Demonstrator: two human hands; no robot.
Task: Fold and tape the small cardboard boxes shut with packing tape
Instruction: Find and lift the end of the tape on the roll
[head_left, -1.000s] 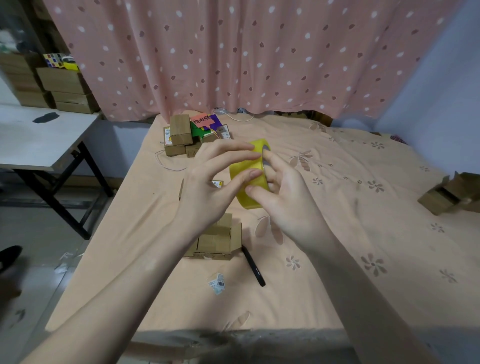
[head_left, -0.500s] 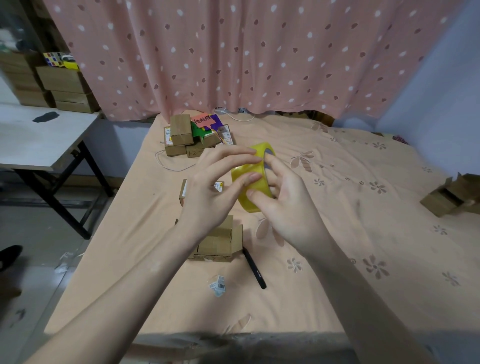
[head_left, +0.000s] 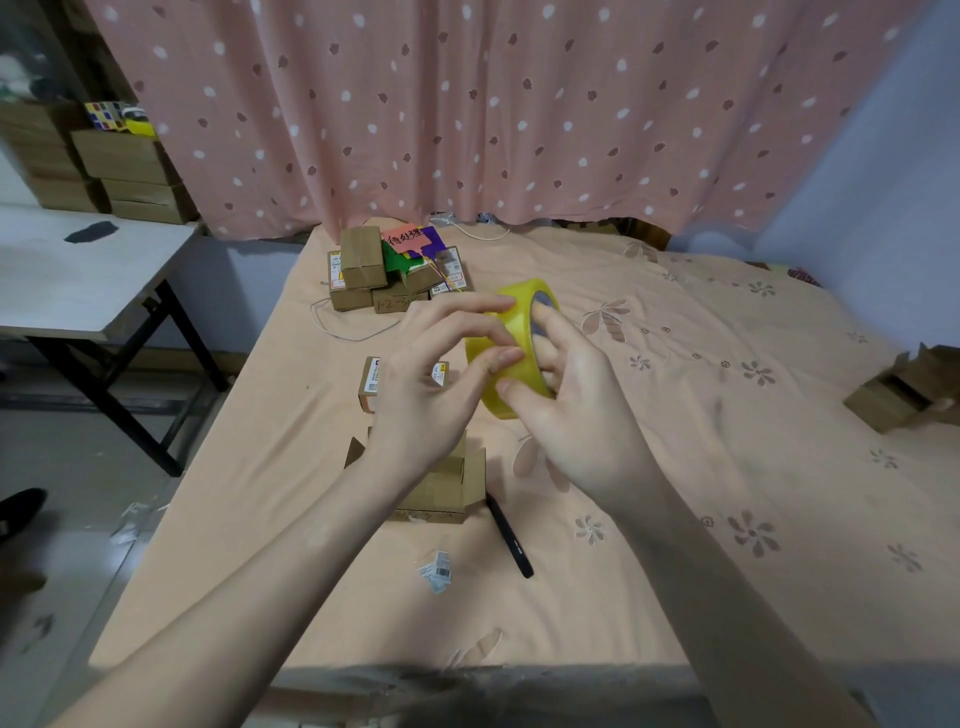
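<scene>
Two hands raised over bed, left hand (head_left: 436, 384) and right hand (head_left: 576, 410) gripping tape roll (head_left: 506, 353) between them

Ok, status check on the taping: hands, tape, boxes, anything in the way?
Both hands on the tape roll: right hand holds it, left hand fingers its face. Open box untaped below. Pen beside it, not blocking.

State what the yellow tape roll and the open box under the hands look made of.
Yellow tape roll: glossy, translucent plastic film, judging by its sheen; core material unclear. Open brown box: matte corrugated cardboard, apparently, with raw flap edges.
</scene>
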